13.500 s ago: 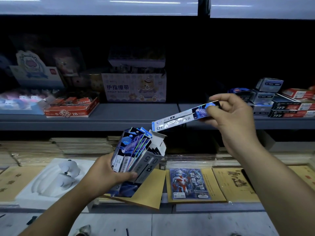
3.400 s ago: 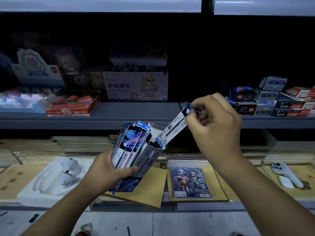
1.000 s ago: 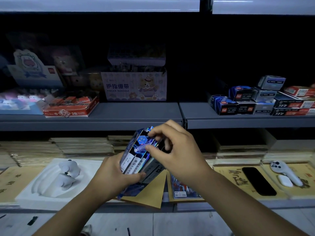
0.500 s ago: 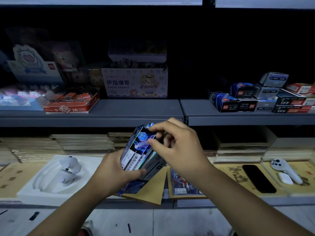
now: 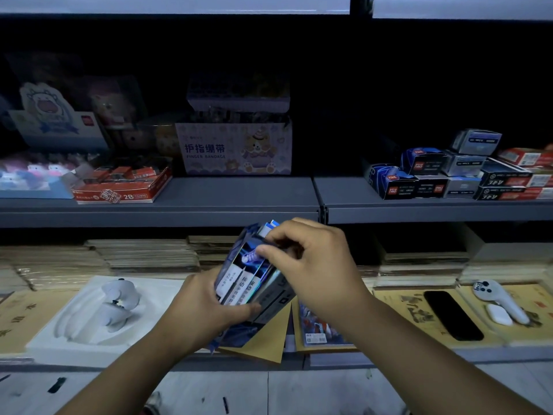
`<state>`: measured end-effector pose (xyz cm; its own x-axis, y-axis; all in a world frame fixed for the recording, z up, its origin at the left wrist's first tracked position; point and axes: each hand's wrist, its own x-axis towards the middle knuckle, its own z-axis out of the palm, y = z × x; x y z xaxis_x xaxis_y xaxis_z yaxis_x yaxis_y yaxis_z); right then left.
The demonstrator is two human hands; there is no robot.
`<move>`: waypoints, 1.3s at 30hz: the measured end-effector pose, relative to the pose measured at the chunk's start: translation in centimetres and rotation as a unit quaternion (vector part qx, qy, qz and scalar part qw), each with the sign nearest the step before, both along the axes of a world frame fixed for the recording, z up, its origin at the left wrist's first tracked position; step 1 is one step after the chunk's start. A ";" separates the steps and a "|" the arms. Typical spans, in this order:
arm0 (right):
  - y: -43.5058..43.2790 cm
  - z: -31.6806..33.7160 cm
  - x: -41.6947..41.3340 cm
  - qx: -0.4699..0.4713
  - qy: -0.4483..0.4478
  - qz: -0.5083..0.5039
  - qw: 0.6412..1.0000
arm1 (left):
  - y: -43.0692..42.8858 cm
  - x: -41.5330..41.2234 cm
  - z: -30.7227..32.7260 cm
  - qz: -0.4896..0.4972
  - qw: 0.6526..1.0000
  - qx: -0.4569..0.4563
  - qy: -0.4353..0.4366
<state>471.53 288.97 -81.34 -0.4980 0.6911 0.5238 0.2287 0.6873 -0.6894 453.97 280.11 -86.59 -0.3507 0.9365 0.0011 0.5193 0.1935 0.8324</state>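
My left hand (image 5: pixel 206 307) grips an open grey carton (image 5: pixel 273 295) from below, tilted to the right, in front of the lower shelf. Several slim blue pen packs (image 5: pixel 239 280) stand inside it, their tops sticking out. My right hand (image 5: pixel 314 265) is curled over the carton's open top, its thumb and fingertips pinching the upper ends of the packs. The carton's flap is hidden under my right hand.
The grey shelf (image 5: pixel 239 202) above holds a finger-bandage box (image 5: pixel 236 148), a red 2B box (image 5: pixel 119 187) and stacked small boxes (image 5: pixel 449 172). Below lie notebook stacks (image 5: pixel 143 253), a white tray (image 5: pixel 89 313), a black phone (image 5: pixel 453 314) and a white controller (image 5: pixel 496 301).
Earlier my right hand held one pack out to the right, then brought it to the carton. Over the last second it stays on the pack tops, and the carton has sunk slightly.
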 end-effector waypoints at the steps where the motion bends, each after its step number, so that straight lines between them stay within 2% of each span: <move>1: 0.1 0.2 0.1 -0.026 0.020 -0.003 0.999 | 0.0 -0.1 0.0 0.001 1.000 -0.002 0.000; 3: 0.4 0.5 0.4 -0.074 0.050 -0.006 0.996 | 0.1 -0.3 0.1 0.007 1.000 -0.006 0.000; 6: 0.6 0.8 0.8 -0.085 0.048 -0.014 0.995 | 0.0 -0.5 0.0 0.018 1.000 -0.004 -0.011; 9: 0.7 1.6 1.0 -0.107 0.119 -0.026 0.987 | 0.0 -0.5 0.2 0.019 1.000 -0.004 -0.011; 12: 0.6 2.5 1.2 -0.205 0.210 0.021 0.956 | -0.1 -0.8 0.1 0.031 0.999 -0.006 -0.018; 15: 0.2 2.5 0.8 -0.269 0.214 0.079 0.936 | -0.2 -1.0 0.0 0.037 0.998 0.005 -0.044; 18: 0.0 2.2 0.6 -0.269 0.186 0.097 0.940 | -0.4 -0.7 0.2 0.027 0.998 0.015 -0.057; 22: 0.0 2.6 0.7 -0.292 0.191 0.097 0.932 | -0.2 -0.6 0.2 0.032 0.998 0.017 -0.058; 26: 0.9 2.9 1.3 -0.262 0.254 -0.008 0.931 | 0.1 -1.3 -0.1 0.062 0.998 0.015 -0.029; 30: 2.0 2.7 2.2 -0.207 0.304 -0.106 0.924 | 0.0 -2.1 -0.4 0.074 0.996 0.015 -0.041; 36: 2.8 2.9 3.2 -0.151 0.306 -0.151 0.928 | 0.1 -2.5 -0.7 0.082 0.996 0.010 -0.043; 39: 2.9 2.8 3.2 -0.156 0.295 -0.143 0.932 | 0.1 -2.4 -0.7 0.085 0.995 0.010 -0.050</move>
